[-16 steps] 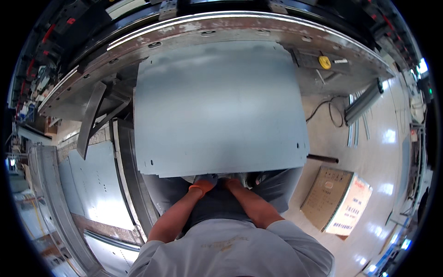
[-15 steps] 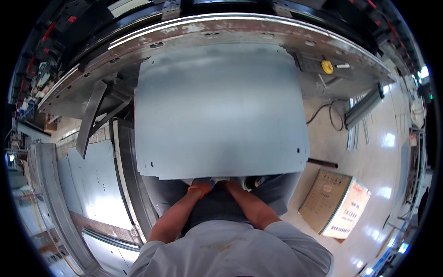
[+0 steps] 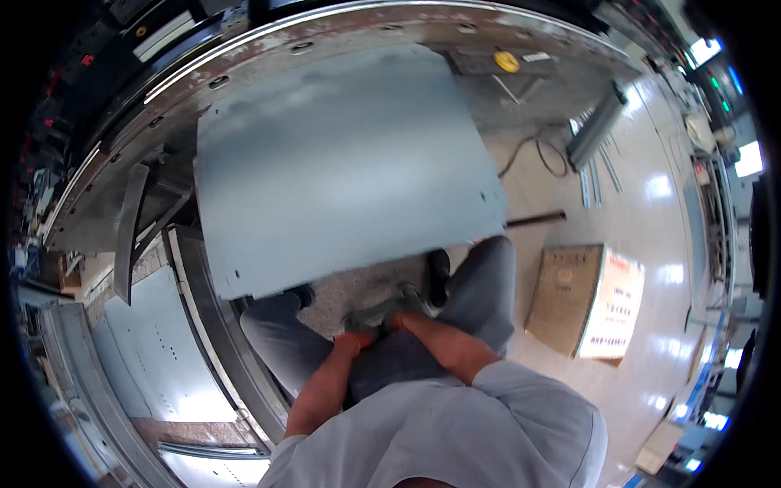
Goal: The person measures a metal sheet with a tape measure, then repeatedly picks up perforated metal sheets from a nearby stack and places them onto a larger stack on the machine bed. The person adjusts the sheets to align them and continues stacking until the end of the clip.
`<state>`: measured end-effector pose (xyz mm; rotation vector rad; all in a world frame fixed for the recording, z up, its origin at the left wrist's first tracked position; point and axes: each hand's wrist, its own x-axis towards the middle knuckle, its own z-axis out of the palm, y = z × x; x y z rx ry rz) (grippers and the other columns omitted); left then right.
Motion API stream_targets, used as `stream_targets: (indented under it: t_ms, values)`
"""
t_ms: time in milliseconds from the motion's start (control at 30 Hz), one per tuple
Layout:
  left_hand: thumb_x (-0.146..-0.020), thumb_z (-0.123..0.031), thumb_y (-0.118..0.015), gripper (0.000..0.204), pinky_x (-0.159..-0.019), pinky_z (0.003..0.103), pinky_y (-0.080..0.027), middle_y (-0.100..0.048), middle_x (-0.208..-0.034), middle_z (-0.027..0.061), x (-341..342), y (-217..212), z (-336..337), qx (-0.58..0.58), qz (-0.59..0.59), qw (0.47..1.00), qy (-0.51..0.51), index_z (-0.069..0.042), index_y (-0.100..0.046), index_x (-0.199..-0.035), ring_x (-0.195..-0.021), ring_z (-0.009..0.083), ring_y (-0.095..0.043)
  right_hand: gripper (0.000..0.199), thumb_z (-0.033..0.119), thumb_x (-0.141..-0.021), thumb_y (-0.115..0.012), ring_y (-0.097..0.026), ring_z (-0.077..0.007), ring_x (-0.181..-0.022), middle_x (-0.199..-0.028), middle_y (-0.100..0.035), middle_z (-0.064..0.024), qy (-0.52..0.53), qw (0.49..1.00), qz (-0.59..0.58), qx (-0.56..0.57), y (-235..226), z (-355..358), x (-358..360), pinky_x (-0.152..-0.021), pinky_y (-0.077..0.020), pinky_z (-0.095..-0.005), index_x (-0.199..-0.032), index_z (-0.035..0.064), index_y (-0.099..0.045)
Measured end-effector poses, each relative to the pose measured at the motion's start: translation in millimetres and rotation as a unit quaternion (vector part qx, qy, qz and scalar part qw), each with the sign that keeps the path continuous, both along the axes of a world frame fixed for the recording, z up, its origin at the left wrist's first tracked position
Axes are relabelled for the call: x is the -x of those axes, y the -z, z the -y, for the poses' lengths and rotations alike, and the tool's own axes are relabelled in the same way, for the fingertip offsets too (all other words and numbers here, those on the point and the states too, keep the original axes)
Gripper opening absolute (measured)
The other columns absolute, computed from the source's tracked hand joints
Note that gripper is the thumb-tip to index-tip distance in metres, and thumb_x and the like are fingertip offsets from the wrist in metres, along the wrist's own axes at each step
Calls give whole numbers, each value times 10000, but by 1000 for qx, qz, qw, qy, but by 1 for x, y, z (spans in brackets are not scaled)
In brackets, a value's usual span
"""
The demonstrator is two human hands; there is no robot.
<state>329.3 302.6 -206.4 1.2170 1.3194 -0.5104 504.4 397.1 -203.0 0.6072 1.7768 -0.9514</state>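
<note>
Two gloved hands sit close together just above the person's lap, low centre of the view. Left hand (image 3: 362, 319) and right hand (image 3: 404, 302) are almost touching, both in grey-green work gloves w/ orange cuffs; fingers look curled, but can't tell if they pinch anything, as nothing shows between them.

The large flat grey sheet-metal panel (image 3: 342, 167) lies straight ahead of both hands, i.e. up in the view. Its near edge runs left-to-right, tilted, w/ the right end farther up. The hands are near that edge but apart from it; neither touches. Right hand is a bit nearer. The panel's far part rests on the curved steel machine desk (image 3: 268, 37) w/ bolt holes along its rim.

Between hands and panel: grey trouser knees and black shoes (image 3: 439, 268) on speckled floor.

Farther out:
- right: brown cardboard box (image 3: 569, 297), dark rod (image 3: 533, 220), cable loop
- left: perforated grey sheets (image 3: 154, 358) stacked low
</note>
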Motion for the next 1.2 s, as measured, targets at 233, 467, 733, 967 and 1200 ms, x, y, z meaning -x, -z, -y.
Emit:
stream_targets:
  t_ms: [233,467,733,967,1200]
  values:
    - [-852,-241,-774,564,-1082,493,-446,-609,-1376,197,-45,-247,-59,-756,66,645,-91,-42,-603,-1352,-1285,392,-561,397,352,-981,-589,-644,-377,-1139,-1234,-684,-172,176,855,-373,-312,12,-57,-60,-957,-512,-440,-1293,117,-660]
    - [-962,-656,-480,840,-1243,518,-196,-273,-1661,175,29,-290,-173,-651,-284,696,-105,-124,-329,-1594,-1537,359,-243,444,377,-951,-673,-664,-156,-900,-1009,-745,-90,473,686,-528,-162,-66,-86,-92,-808,-512,-307,-1173,-3,-723]
    - [-972,-704,-360,887,-1271,481,-68,-157,-1701,153,41,-264,-142,-553,-314,761,-128,-128,-220,-1632,-1576,342,-102,723,270,-893,-767,-580,-192,-794,-1054,-632,-49,805,357,-433,-193,-71,-129,-234,-699,-545,-375,-1521,98,-453]
    - [-988,-676,-356,876,-1270,489,-62,-126,-1706,160,37,-265,-148,-540,-312,772,-121,-115,-182,-1638,-1574,359,-96,828,319,-808,-845,-669,-287,-869,-1037,-670,-134,812,363,-401,-219,-97,-225,-273,-701,-567,-433,-1484,183,-386]
    - [-931,-724,-444,978,-1267,497,-72,-134,-1695,201,-19,-267,-157,-566,-270,770,-118,-89,-194,-1633,-1568,386,-102,642,431,-815,-830,-688,-269,-798,-843,-679,-130,430,575,-310,-624,-73,-300,-348,-744,-568,-423,-1258,11,-630]
